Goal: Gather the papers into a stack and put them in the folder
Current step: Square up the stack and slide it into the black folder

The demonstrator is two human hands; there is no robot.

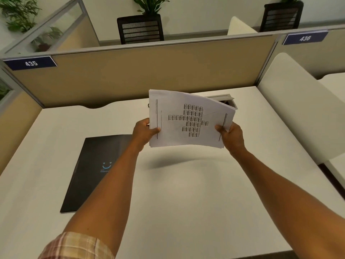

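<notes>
You have the stack of papers (188, 118) lifted clear of the tabletop (186, 202), and the sheets bow upward in the middle. That bow is your main risk: squeeze the short edges toward each other any harder and the stack may buckle or crease, while loosening one side could let the lower sheets fan out and slide off. The edges look roughly but not perfectly flush at the near side, so loose sheets may catch on the folder's lip when you insert them.

The black folder (89, 171) lies closed and flat at about 8 o'clock from the stack, partly under your left forearm. Opening it will need a free hand, and a one-handed hold on a stack this floppy is likely to droop.

Your left hand (143, 130) is curled closed on the stack's left edge, thumb on top. Your right hand (230, 134) pinches the right edge likewise.
</notes>
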